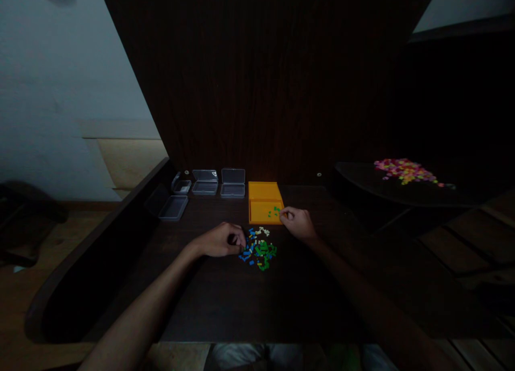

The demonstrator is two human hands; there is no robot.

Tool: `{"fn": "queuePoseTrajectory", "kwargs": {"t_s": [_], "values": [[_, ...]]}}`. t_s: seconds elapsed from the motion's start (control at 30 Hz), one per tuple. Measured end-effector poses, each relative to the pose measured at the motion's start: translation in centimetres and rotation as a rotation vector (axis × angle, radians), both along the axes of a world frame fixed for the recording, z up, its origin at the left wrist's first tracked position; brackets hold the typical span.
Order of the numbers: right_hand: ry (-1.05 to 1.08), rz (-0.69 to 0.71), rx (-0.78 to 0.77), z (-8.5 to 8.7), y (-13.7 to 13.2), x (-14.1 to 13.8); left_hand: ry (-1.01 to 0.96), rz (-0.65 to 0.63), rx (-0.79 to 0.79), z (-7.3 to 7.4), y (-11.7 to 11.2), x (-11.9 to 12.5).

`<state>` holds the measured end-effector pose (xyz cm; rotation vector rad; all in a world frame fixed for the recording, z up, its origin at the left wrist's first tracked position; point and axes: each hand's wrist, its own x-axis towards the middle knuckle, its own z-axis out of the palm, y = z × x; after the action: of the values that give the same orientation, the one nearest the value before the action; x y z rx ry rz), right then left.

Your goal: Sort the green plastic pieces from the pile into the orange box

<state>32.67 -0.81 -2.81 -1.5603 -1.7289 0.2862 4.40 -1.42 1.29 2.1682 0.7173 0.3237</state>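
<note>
A dark brown tabletop point(217, 306) spreads beneath both hands. The left hand point(221, 239) curls at the left edge of the loose bricks, its fingers bent inward; whether they grip a piece, I cannot tell. The right hand point(298, 222) has thumb and forefinger drawn close together at the right wall of the yellow box point(257, 212); I cannot tell whether anything sits between them. That box lies open just left of the right fingertips, its flat, opaque lid folded back beyond them, its tray shallow and rectangular. Four clear plastic cases point(232, 190) stand open beyond the left fingers. Right beside those fingers spreads a jumble of small bricks point(263, 250), mostly green and blue, with white and yellow ones. Smallest, a few green pieces point(276, 210) lie in the tray, near the right fingertips.
</note>
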Motion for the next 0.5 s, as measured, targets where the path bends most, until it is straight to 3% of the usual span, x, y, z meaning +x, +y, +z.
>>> {"fn": "queuePoseTrajectory", "kwargs": {"t_s": [0.27,0.5], "values": [[-0.018,-0.015,0.014,-0.58,0.14,-0.11,-0.123,0.143,0.0,0.43,-0.03,0.34],[0.056,-0.028,0.214,-0.07,-0.12,-0.11,-0.205,0.375,-0.017,0.13,0.31,0.63]]}}
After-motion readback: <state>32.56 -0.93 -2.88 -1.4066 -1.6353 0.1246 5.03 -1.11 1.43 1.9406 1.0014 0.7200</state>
